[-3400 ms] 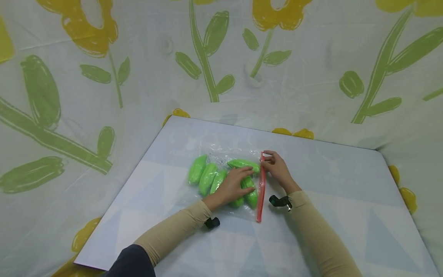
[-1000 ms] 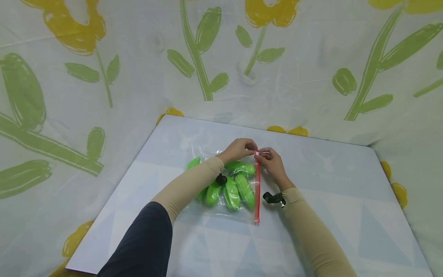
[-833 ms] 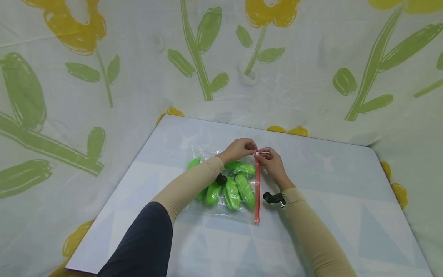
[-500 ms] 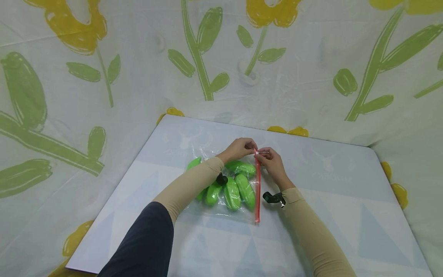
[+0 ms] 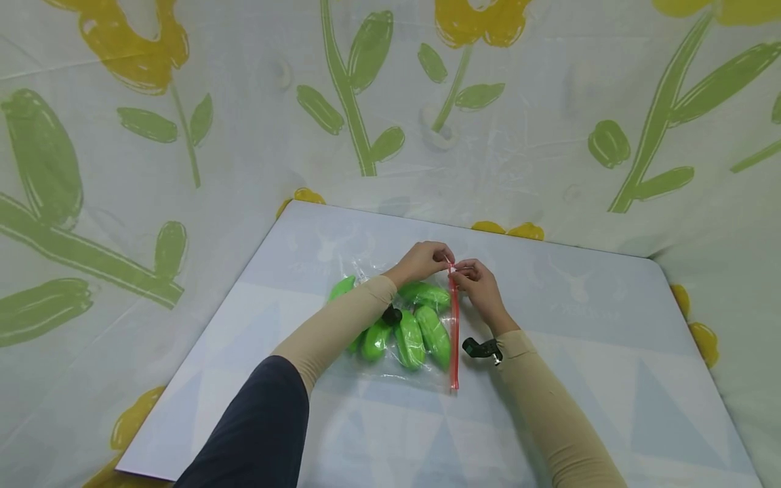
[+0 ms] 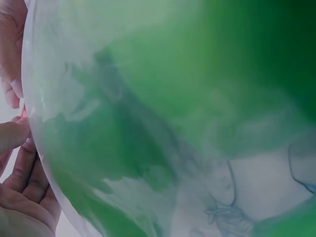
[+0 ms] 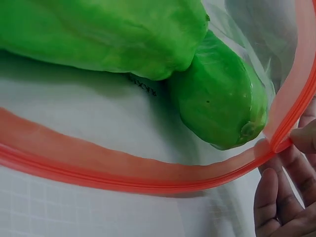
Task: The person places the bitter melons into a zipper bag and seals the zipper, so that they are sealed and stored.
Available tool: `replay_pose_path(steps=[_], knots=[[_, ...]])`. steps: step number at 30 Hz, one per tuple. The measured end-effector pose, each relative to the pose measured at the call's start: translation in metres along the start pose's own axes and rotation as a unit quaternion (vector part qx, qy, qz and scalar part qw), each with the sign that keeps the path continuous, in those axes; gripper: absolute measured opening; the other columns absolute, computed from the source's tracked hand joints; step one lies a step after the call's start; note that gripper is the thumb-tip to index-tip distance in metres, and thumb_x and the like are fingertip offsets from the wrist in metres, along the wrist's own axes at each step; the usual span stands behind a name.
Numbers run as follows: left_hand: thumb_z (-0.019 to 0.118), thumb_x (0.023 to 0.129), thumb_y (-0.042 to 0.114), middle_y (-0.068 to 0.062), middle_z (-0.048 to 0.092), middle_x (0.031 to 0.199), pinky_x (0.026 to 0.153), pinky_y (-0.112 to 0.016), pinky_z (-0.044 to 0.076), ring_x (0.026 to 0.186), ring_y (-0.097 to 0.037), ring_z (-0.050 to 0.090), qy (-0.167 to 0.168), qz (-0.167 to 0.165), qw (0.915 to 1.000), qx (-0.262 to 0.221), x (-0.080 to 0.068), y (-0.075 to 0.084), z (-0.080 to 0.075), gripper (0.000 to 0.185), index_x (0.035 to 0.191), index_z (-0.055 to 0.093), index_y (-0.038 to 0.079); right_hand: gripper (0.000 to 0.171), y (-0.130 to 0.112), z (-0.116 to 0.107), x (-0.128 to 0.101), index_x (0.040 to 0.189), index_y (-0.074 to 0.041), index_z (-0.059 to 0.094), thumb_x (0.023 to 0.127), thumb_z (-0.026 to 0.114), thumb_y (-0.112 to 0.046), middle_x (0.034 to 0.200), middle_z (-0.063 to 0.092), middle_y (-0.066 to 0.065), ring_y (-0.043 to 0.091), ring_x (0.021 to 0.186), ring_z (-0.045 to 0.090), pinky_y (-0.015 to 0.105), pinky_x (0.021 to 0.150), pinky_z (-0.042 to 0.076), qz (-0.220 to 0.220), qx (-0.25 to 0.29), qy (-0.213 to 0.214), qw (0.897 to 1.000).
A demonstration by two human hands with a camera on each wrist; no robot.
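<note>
- Pinching the far end of the red zip strip [image 5: 454, 325], the left hand [image 5: 422, 260] and the right hand [image 5: 482, 285] meet fingertip to fingertip just above the middle of the head view.
- Both hands have fingers curled and clamped on that end of the strip.
- The clear plastic bag [image 5: 390, 366] lies flat at the centre of the pale table [image 5: 610, 352], with green vegetables [image 5: 421, 335] inside.
- In the right-wrist view the strip [image 7: 148, 173] curves across the lower frame, fingertips [image 7: 306, 140] at right.
</note>
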State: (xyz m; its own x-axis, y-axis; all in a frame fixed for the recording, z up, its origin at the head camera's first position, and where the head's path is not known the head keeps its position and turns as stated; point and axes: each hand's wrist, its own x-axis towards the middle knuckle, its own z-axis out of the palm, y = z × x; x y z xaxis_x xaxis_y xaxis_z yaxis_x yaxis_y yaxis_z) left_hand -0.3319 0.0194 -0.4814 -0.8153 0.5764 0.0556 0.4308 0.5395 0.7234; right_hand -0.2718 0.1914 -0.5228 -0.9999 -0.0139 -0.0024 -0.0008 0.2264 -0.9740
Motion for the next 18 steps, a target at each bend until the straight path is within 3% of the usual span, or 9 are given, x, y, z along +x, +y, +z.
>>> replay_pose_path(steps=[10, 18], knots=[[0.063, 0.089, 0.014, 0.003, 0.067, 0.093, 0.075, -0.023, 0.048, 0.088, -0.009, 0.061, 0.028, -0.018, 0.9994, 0.014, -0.001, 0.002, -0.003, 0.01, 0.098, 0.066, 0.016, 0.028, 0.001, 0.0, -0.008, 0.109, -0.011, 0.055, 0.087, 0.065, -0.027, 0.095, 0.062, 0.01, 0.019, 0.083, 0.059, 0.029, 0.069, 0.052, 0.017, -0.016, -0.015, 1.0], [0.062, 0.09, 0.016, 0.004, 0.066, 0.095, 0.077, -0.023, 0.048, 0.089, -0.009, 0.06, 0.024, -0.024, 0.9994, 0.012, 0.001, 0.001, -0.003, 0.011, 0.1, 0.066, 0.017, 0.03, 0.005, -0.002, -0.013, 0.108, -0.011, 0.055, 0.088, 0.064, -0.03, 0.096, 0.063, 0.01, 0.021, 0.083, 0.06, 0.03, 0.07, 0.05, 0.026, -0.036, -0.024, 0.999]])
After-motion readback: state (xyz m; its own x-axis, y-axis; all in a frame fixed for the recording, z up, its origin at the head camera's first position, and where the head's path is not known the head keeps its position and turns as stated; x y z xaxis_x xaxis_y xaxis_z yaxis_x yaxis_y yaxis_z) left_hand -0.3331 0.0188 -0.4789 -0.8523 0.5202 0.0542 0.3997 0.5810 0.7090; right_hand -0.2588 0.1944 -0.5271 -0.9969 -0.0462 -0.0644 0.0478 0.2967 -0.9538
